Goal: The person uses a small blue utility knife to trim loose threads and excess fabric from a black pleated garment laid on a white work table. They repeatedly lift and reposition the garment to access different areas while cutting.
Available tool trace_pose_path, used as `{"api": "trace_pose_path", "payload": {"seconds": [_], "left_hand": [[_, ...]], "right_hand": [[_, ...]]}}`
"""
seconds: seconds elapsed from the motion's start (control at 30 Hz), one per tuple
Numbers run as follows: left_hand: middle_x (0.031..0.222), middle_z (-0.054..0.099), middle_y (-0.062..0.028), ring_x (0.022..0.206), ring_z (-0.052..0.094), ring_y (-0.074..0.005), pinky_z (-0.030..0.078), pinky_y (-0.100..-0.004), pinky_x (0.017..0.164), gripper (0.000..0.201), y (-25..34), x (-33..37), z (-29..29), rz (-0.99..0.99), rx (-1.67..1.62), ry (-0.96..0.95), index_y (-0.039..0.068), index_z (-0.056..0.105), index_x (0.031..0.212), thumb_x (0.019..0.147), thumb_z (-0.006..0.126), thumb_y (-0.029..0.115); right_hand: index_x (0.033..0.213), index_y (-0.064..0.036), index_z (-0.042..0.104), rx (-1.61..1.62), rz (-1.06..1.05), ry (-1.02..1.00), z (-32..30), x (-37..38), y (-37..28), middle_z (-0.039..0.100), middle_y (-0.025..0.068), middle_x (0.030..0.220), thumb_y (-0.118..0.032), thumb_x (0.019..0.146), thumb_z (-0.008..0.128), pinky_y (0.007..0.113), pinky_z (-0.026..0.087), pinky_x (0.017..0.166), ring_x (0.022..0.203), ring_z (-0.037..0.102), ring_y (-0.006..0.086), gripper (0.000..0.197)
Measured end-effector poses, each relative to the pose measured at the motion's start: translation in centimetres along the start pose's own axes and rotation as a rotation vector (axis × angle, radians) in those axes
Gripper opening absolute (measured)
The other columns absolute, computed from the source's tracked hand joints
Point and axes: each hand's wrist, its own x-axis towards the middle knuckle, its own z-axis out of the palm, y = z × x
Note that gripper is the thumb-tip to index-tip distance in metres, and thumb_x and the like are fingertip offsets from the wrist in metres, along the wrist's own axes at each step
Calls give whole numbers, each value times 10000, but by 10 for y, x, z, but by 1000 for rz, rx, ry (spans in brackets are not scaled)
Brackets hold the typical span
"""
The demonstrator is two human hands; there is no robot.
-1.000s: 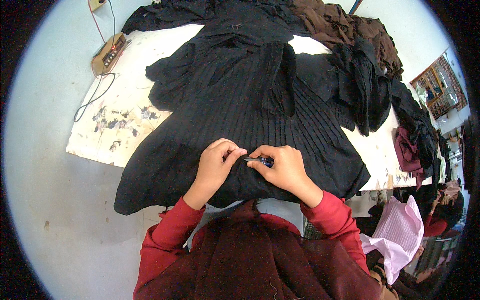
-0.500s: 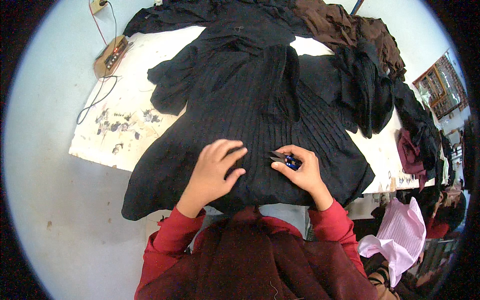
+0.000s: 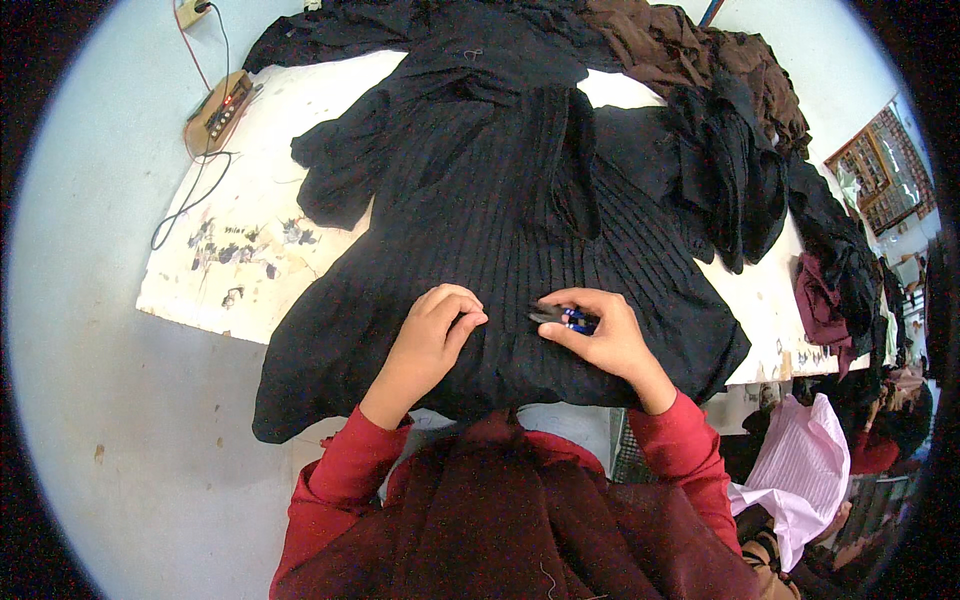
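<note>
Black pleated garment (image 3: 455, 230), one, left hand (image 3: 432, 332) pinched together, right hand (image 3: 612, 330) clamped around one blue snipper (image 3: 577, 320)

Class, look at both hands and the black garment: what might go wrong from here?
The snips in the right hand point toward the left hand, so a slip might nick it.
They are held over the pleated garment, so a careless snip could catch the cloth.
The garment overhangs the near edge of the table, so it might slide.
</note>
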Motion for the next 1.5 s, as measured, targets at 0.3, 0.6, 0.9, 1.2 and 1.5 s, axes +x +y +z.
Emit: {"api": "trace_pose_path", "payload": {"seconds": [0.3, 0.6, 0.9, 1.2, 1.5], "left_hand": [[959, 629, -105, 926, 603, -297, 452, -378, 855, 117, -3, -1, 2, -31, -49, 3, 15, 602, 877, 883, 639, 126], [953, 637, -108, 917, 626, -260, 486, -341, 829, 65, -2, -1, 1, -12, -10, 11, 10, 612, 872, 867, 642, 67], [1202, 589, -84, 1173, 519, -299, 357, -435, 1016, 262, 0, 4, -21, -42, 591, 564, 81, 633, 1116, 865, 580, 26], [1037, 625, -27, 1088, 537, -246, 402, -408, 917, 192, 6, -11, 0, 44, 366, 49, 67, 672, 940, 810, 716, 202], [959, 643, -70, 1025, 569, -269, 409, -413, 931, 106, -6, -8, -2, -113, -13, 160, 42, 646, 851, 821, 700, 129]], "right_hand": [[873, -129, 719, -301, -74, -46, 21, 9, -44, 682, 82, 709, -333, 782, 743, 360, 497, 548, 625, 668, 282, 225], [866, -128, 722, -356, -70, -66, 25, 9, -40, 684, 87, 712, -328, 774, 748, 363, 501, 556, 635, 669, 288, 222], [951, -147, 698, -49, 105, 56, 22, 0, -8, 677, 41, 725, -355, 761, 776, 306, 504, 594, 633, 661, 190, 293], [964, -58, 690, 90, 92, 85, 25, -3, -6, 630, 2, 711, -218, 754, 804, 230, 440, 610, 637, 556, 68, 288], [966, -149, 694, -52, 75, -48, 16, 3, -13, 658, 24, 701, -393, 755, 782, 308, 493, 587, 636, 653, 170, 334]]}}
